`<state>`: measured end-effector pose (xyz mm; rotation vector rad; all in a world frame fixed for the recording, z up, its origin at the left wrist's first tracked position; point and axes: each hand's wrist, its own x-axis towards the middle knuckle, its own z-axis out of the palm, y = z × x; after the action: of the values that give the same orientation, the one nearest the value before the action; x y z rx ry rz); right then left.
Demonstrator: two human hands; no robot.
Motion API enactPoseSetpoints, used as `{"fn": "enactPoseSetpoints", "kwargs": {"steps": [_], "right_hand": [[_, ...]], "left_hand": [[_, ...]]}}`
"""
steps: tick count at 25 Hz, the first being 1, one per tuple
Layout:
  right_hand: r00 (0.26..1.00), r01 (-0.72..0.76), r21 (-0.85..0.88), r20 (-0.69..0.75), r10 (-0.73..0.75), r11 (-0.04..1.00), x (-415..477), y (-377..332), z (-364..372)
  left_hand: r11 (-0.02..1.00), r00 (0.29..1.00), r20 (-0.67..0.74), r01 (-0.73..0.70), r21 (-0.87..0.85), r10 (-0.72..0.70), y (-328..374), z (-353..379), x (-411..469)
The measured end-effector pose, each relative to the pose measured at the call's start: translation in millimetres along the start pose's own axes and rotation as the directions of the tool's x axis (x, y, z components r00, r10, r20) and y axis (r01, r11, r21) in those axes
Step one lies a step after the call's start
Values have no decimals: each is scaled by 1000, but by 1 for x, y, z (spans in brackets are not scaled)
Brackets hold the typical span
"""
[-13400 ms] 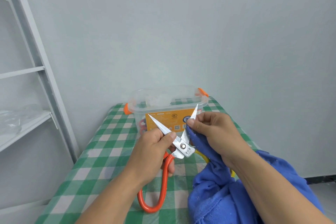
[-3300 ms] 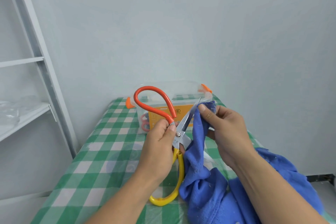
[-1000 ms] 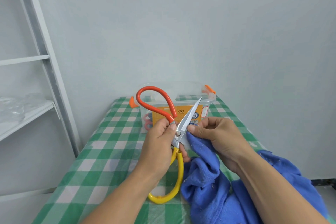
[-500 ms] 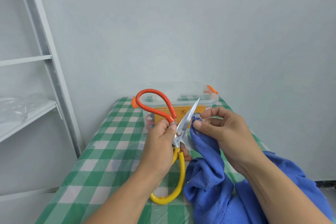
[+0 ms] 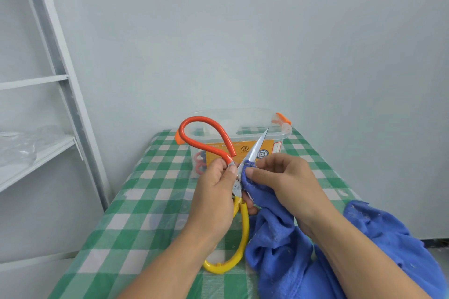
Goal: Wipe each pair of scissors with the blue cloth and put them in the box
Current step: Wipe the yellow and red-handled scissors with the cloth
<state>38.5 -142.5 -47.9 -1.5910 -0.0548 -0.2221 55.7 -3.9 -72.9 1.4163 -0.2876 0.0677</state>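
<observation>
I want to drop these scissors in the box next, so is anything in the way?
Nothing visible does. The scissors, in the left hand, sit just before the clear box, whose top looks open; the blue cloth hangs nearer, to the right.

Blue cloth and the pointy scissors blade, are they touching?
Touching. The head view shows the right hand pinching the blue cloth against the base of the scissors blade, with no gap.

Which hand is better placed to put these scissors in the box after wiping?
Left, probably. The left hand grips the scissors near the pivot, blade pointing toward the box just beyond. The right hand pinches the blue cloth against the blade, so it would need to let go first.
</observation>
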Motion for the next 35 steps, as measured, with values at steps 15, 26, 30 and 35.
{"fn": "enactPoseSetpoints", "kwargs": {"steps": [15, 26, 30, 35], "right_hand": [[993, 22, -125, 121, -7, 992, 13, 17, -15], [978, 205, -331, 33, -206, 921, 12, 20, -7], [982, 182, -248, 96, -163, 952, 12, 22, -10], [990, 77, -65, 126, -69, 995, 7, 24, -11]], "left_hand": [[997, 998, 53, 29, 64, -33, -3, -2, 3], [993, 998, 57, 22, 117, -29, -5, -3, 4], [996, 996, 47, 67, 61, -70, -3, -3, 2], [996, 995, 62, 78, 31, -80, 1, -4, 1]]}}
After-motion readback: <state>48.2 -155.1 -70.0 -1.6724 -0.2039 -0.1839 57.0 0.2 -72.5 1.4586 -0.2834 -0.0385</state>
